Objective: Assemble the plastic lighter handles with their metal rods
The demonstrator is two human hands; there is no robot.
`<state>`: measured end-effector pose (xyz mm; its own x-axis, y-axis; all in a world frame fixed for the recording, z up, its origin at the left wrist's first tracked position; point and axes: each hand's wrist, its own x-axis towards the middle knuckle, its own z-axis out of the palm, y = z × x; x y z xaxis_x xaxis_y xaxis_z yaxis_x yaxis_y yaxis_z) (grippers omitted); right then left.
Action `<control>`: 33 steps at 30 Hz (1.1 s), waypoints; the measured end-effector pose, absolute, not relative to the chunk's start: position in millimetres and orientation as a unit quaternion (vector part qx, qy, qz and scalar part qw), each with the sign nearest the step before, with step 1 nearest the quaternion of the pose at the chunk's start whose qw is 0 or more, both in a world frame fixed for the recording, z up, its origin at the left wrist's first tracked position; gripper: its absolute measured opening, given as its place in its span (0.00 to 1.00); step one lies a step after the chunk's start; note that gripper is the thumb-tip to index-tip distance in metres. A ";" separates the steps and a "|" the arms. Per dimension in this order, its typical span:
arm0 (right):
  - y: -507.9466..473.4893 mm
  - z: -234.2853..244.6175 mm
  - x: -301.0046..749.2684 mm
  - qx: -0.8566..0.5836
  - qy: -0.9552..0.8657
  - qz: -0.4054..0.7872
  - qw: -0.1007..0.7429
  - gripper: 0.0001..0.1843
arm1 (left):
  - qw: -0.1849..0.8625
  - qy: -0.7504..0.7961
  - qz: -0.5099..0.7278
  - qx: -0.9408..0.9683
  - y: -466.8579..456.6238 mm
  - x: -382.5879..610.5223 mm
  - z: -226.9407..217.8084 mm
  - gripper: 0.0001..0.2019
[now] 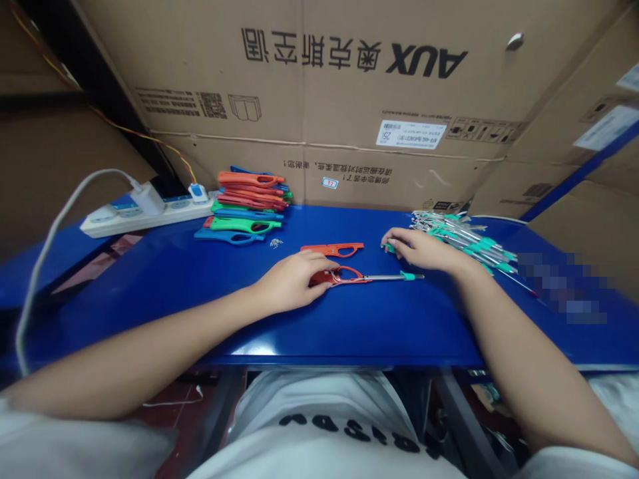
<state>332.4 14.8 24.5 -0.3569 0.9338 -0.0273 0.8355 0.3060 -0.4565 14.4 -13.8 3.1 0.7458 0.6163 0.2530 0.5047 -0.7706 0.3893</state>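
Note:
My left hand [294, 279] rests on the blue table [349, 326], fingers curled over the red handle [342, 275] of a long lighter-like tool. Its thin metal rod with a teal collar [408, 275] points right. A separate orange handle shell [333, 249] lies just behind it. My right hand [422, 249] lies at the near end of a pile of metal rods with teal collars [464, 239], fingers bent on one teal piece.
A stack of orange, green and blue handle shells [247, 206] sits at the back left. A white power strip [144, 211] with plugs lies further left. Large cardboard boxes [349, 100] wall the back. A small spring [276, 243] lies near the stack.

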 end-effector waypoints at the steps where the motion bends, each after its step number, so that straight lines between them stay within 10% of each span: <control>1: 15.5 22.5 330.6 -0.551 -0.802 0.193 0.126 0.13 | 0.150 0.302 0.187 0.923 -14.1 14.6 3.0 0.20; 21: 8.1 31.0 331.4 -0.573 -0.809 0.129 0.018 0.19 | 0.191 0.297 0.219 0.910 -7.2 19.6 -7.5 0.17; 33: -12.3 26.8 282.4 -0.360 -0.893 0.220 0.158 0.11 | 0.220 0.298 0.245 0.896 -9.0 20.2 -7.3 0.12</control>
